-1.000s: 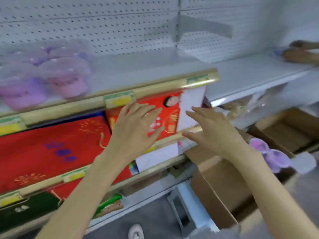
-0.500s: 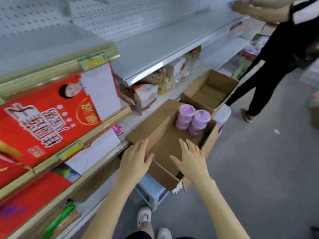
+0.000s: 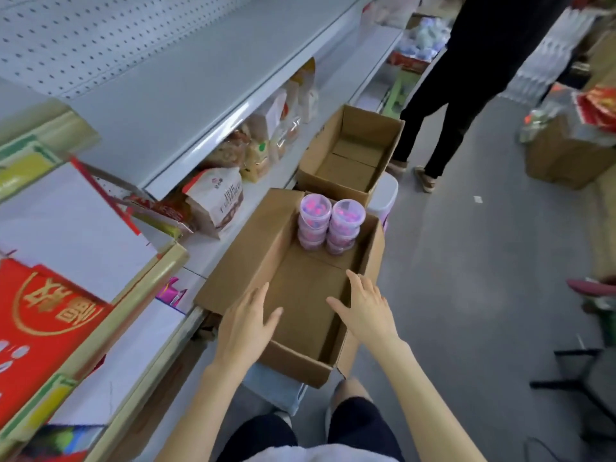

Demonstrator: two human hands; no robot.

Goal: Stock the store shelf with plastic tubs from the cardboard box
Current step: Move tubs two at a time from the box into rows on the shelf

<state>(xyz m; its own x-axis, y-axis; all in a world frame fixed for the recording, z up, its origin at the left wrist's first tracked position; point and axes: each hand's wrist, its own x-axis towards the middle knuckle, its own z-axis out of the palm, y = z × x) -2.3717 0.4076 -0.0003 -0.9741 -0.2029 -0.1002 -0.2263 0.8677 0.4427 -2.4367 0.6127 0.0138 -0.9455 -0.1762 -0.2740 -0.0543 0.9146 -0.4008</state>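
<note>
An open cardboard box (image 3: pixel 233 275) stands on a low stool beside the shelving. Two stacks of clear plastic tubs with pink and purple contents, the left stack (image 3: pixel 315 225) and the right stack (image 3: pixel 346 226), stand at the box's far end. My left hand (image 3: pixel 248 325) hovers over the box's near left part, fingers straight and spread, holding nothing. My right hand (image 3: pixel 365 308) reaches over the near right wall, also flat and holding nothing. Both hands are well short of the tubs. The white shelf (image 3: pixel 160 105) runs along the left.
A second, bare cardboard box (image 3: pixel 383 135) stands just beyond. Bagged goods (image 3: pixel 216 198) fill the lower shelf and red gift boxes (image 3: pixel 46 331) sit at the left. A person in black (image 3: pixel 466 78) stands in the aisle ahead. A box of goods (image 3: pixel 563 158) is at right.
My view swung from the shelf with purple tubs down and right to the box. Both hands came down from the shelf edge to over the box's near end.
</note>
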